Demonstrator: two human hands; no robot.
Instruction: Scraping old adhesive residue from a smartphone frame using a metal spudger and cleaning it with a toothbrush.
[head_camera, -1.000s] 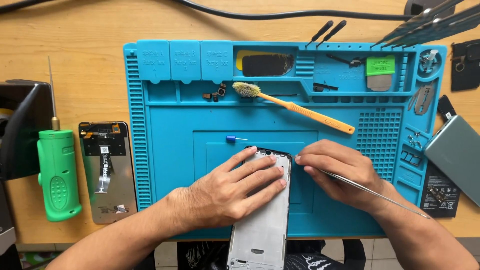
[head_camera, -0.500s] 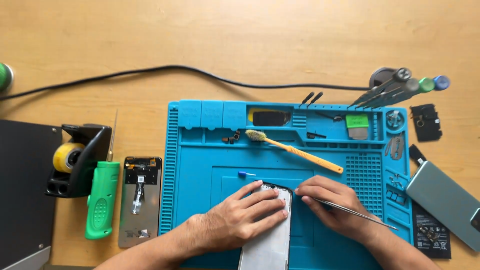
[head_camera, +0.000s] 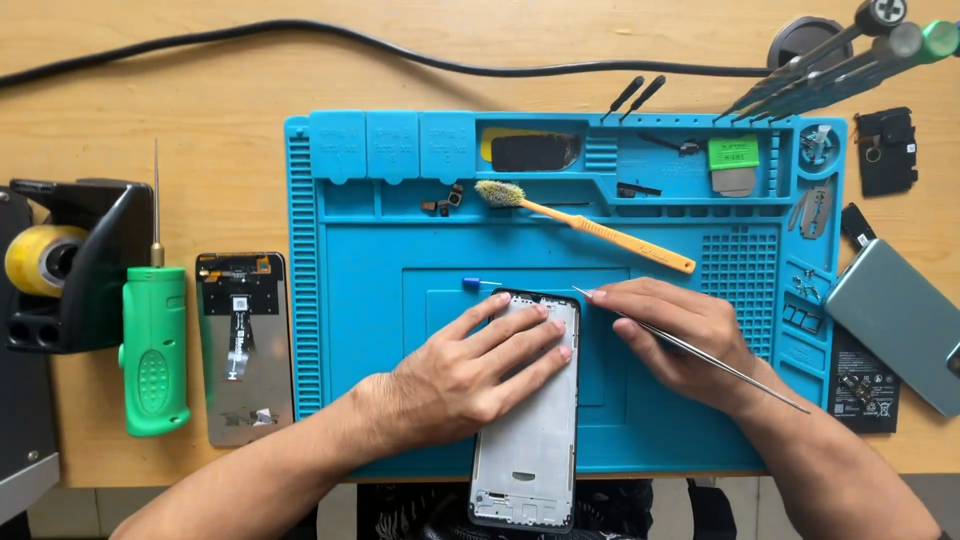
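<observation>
The left hand (head_camera: 470, 375) lies spread flat on a grey, black-edged phone frame (head_camera: 527, 440). The right hand (head_camera: 680, 345) pinches thin metal tweezers (head_camera: 690, 350) at the frame's top corner. Steady pressure and a shallow tip angle would likely help.

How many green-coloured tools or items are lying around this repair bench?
3 that I can see: a green handheld tool left of the blue mat, a green pad in the mat's top tray, and a green-capped screwdriver at the top right. Others may be hidden.

Wooden table (head_camera: 220, 80) carries blue mat (head_camera: 360, 300), cable (head_camera: 300, 30).
</observation>
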